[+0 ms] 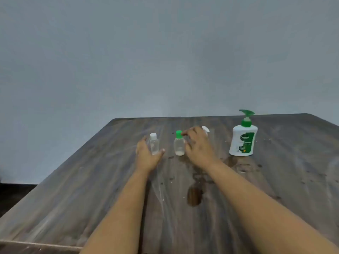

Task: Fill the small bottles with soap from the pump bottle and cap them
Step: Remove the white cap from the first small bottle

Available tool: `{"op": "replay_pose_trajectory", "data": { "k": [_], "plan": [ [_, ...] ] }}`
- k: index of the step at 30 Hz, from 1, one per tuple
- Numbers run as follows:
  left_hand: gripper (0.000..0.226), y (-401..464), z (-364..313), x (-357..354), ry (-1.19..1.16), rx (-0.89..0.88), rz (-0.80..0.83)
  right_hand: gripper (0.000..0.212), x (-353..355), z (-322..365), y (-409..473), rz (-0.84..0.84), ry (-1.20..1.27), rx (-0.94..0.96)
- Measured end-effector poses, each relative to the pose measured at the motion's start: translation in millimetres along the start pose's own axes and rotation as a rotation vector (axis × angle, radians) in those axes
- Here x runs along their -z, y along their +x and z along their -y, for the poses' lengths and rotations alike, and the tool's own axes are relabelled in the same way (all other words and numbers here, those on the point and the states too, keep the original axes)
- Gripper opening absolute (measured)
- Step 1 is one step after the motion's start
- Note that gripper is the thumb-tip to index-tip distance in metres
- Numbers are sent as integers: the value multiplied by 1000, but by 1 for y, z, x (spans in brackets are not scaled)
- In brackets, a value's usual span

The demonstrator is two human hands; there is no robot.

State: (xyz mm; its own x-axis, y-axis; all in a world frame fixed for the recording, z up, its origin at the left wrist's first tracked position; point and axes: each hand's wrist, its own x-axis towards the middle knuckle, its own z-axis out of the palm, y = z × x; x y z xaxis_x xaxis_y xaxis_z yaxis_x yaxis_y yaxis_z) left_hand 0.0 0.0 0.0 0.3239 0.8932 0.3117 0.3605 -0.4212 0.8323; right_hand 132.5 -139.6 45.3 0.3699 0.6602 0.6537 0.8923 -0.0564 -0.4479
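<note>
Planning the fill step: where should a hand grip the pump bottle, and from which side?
Grip the pump bottle around its wide white body from its left side, below the green pump. It stands upright and apart from the small bottles, with the nozzle pointing left, so the head stays free for pressing.

Green cap (178, 134); white pump bottle (243, 142); woodgrain table (91, 180).

both arms stretched forward; left grip (147, 154) spread open, right grip (197, 143) loosely curled
</note>
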Motion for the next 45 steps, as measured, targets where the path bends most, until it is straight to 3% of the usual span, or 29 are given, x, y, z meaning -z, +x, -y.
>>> {"op": "replay_pose_trajectory", "data": {
  "k": [4, 11, 19, 24, 28, 33, 36, 39, 43, 45],
  "plan": [
    [86, 14, 6, -8, -106, 6, 60, 25, -28, 20, 28, 235, 5, -20],
    [32, 36, 24, -22, -186, -49, 9, 43, -65, 39, 86, 377, -53, -48],
    [56, 43, 33, -19, -371, 57, 80, 32, -78, 46, 110, 485, -269, 31],
    [42, 44, 34, -17, -391, 47, 82, 30, -83, 47, 115, 551, -375, 124],
    [41, 45, 39, -17, -373, 16, 102, 13, -78, 46, 114, 605, -369, 190],
    [31, 44, 38, -16, -386, -11, 119, 35, -64, 46, 116, 777, -290, 160],
    [30, 46, 37, -15, -375, 1, 115, 29, -68, 51, 116, 676, -221, 87],
    [31, 46, 36, -13, -392, 20, 131, 46, -76, 54, 110, 606, -354, 34],
    [27, 45, 32, -11, -410, 17, 128, 20, -74, 62, 111, 695, -418, 91],
    [27, 44, 32, -10, -411, 32, 127, 26, -68, 67, 116, 797, -396, 106]
  ]
}}
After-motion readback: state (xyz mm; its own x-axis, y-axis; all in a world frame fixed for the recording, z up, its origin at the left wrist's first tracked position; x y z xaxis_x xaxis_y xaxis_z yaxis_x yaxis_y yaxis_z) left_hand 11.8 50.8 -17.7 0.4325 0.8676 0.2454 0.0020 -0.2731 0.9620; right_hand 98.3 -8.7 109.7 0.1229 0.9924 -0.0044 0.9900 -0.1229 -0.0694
